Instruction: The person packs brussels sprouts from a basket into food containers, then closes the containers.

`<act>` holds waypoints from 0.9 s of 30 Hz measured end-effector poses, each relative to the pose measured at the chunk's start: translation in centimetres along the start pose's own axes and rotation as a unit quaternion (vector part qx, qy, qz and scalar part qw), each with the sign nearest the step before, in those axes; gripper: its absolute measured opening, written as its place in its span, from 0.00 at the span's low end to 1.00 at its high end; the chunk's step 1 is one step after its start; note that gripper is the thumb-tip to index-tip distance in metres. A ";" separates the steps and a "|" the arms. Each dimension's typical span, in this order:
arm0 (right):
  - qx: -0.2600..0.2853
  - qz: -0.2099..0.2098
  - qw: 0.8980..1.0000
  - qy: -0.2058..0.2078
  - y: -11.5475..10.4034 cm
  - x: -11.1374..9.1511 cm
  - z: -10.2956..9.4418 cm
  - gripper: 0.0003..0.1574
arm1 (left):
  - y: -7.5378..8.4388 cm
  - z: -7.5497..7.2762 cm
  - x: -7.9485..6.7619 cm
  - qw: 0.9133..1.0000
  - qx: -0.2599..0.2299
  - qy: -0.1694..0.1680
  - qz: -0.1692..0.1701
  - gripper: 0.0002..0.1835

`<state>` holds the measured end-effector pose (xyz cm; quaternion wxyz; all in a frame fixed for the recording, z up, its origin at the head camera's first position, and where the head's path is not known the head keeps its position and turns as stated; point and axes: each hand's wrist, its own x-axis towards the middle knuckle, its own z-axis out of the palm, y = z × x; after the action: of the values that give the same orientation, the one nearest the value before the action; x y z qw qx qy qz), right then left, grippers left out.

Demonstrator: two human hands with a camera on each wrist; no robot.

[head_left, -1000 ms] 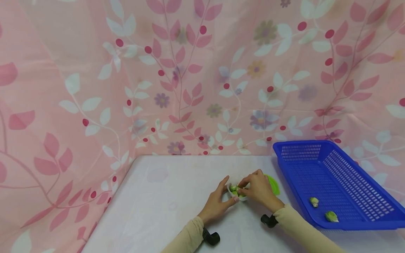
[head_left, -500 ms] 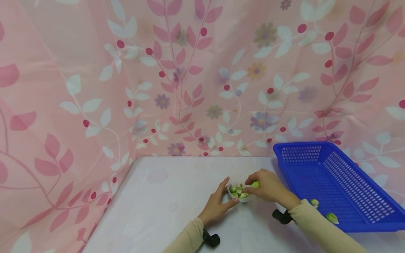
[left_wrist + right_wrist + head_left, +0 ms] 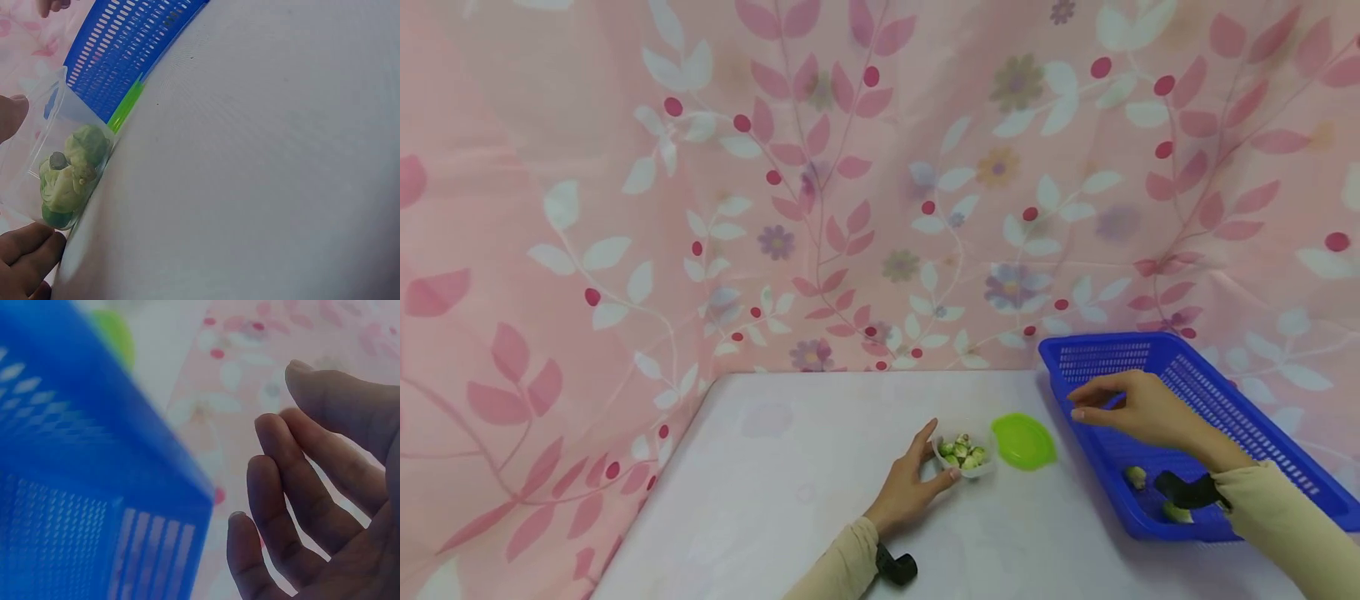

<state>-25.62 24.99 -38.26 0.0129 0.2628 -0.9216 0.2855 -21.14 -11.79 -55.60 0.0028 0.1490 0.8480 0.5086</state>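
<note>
A small clear plastic container (image 3: 976,474) stands on the white table with several Brussels sprouts (image 3: 962,451) inside. My left hand (image 3: 904,493) holds it from the left, with the thumb at the near rim and the fingers round the far left side. The left wrist view shows the sprouts (image 3: 65,181) through the clear wall, between the thumb and the fingers (image 3: 31,253). Over the left side of the blue basket (image 3: 1093,454) hovers my right hand (image 3: 1146,412). In the right wrist view its fingers are loosely bent, apart from the thumb, with nothing between them.
A bright green lid (image 3: 1024,442) lies on the table between container and basket. Two loose sprouts sit in the basket's near end, one (image 3: 1136,477) farther back than the other (image 3: 1177,512). A pink floral curtain (image 3: 850,208) hangs behind the table (image 3: 760,500).
My right hand has left the container and moved right, over the basket, uncovering the sprouts and the green lid. The left hand has stayed at the container.
</note>
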 end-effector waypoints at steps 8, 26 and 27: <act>0.001 0.038 0.999 -0.010 4.6 -2.0 -0.2 0.23 | -0.2 0.0 -0.1 1.000 0.000 0.003 0.001 0.47; 0.012 0.029 0.980 -0.195 9.1 -2.3 0.3 0.32 | 0.0 0.0 0.0 1.000 -0.006 -0.003 -0.005 0.48; 0.018 0.036 0.979 -0.202 9.4 -2.4 0.5 0.32 | 0.1 0.0 0.0 1.000 -0.007 -0.004 -0.006 0.48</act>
<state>-28.15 32.42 -43.96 -0.1886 0.2819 -0.9086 0.2436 -21.10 -11.80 -55.53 0.0105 0.1457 0.8454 0.5138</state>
